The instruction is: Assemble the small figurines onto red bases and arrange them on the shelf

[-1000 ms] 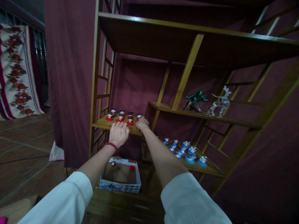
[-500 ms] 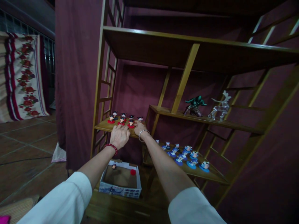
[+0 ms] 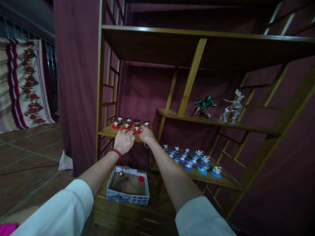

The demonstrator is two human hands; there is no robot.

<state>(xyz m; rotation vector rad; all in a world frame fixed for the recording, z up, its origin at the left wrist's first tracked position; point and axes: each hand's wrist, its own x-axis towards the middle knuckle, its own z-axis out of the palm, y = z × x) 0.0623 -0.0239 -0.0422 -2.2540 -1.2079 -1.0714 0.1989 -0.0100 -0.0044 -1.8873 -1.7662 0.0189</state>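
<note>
Several small dark-haired figurines on red bases, one front piece being a figurine (image 3: 137,128), stand in two rows on the small left shelf (image 3: 104,131). My left hand (image 3: 124,142), wearing a red bead bracelet, lies palm down at the shelf's front edge, its fingers stretched toward the front row. From the right, my right hand (image 3: 147,133), with a silver bangle, has its fingers closed at the red base of the front right figurine. Part of the grip is hidden behind the hand. Just behind it stands another figurine (image 3: 146,124).
Below is an open cardboard box (image 3: 128,195) holding a small figure (image 3: 121,173) and a red disc (image 3: 141,179). Blue-based figurines (image 3: 188,165) fill the lower right shelf. Above them stand a green statuette (image 3: 205,106) and a clear deer figure (image 3: 232,108). A wooden post (image 3: 192,78) divides the shelves.
The view has shifted slightly. Both hands stay at nearly the same places by the front figurines, and the figurines keep their arrangement.
</note>
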